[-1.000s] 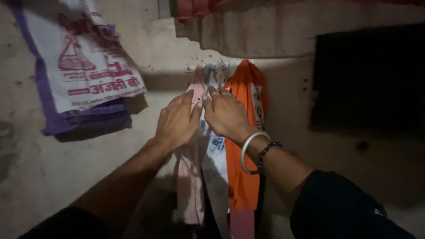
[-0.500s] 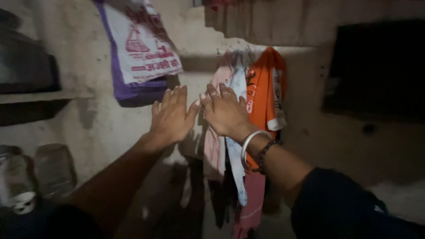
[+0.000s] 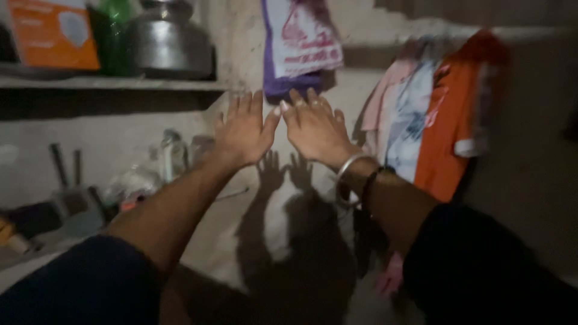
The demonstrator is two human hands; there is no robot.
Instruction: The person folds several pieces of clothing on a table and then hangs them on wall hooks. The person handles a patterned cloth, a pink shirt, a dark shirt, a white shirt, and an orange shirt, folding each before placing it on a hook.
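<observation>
Both hands are spreading flat, fingers apart, holding nothing. The left hand point(image 3: 244, 129) and right hand point(image 3: 316, 129) are hovering before the wall point(image 3: 180, 120), near the purple-edged bag point(image 3: 298, 48).

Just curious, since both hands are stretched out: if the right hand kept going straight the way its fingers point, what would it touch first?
Probably the purple-and-white bag hanging on the wall just above the right hand; depth is unclear.
</observation>
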